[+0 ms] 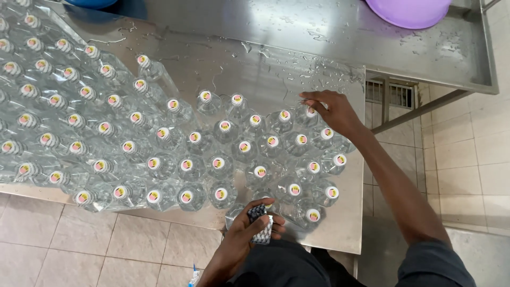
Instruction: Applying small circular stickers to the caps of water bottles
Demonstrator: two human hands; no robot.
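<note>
Several clear plastic water bottles (223, 165) with white, pink-topped caps stand packed together on a wet steel table (255, 74). My left hand (249, 236) is at the table's near edge, fingers closed around a small stack of dark and white printed labels (260, 226), just in front of a bottle (265, 199). My right hand (329, 109) reaches over the far right of the group, its fingers resting on the cap of a bottle (311, 112) in the back row.
A purple plastic basin (409, 10) sits on a second steel table (451, 58) at the back right. A blue basin edge (90, 2) shows at the top left. Beige floor tiles (467, 159) surround the tables. A floor drain grate (393, 93) lies below the gap.
</note>
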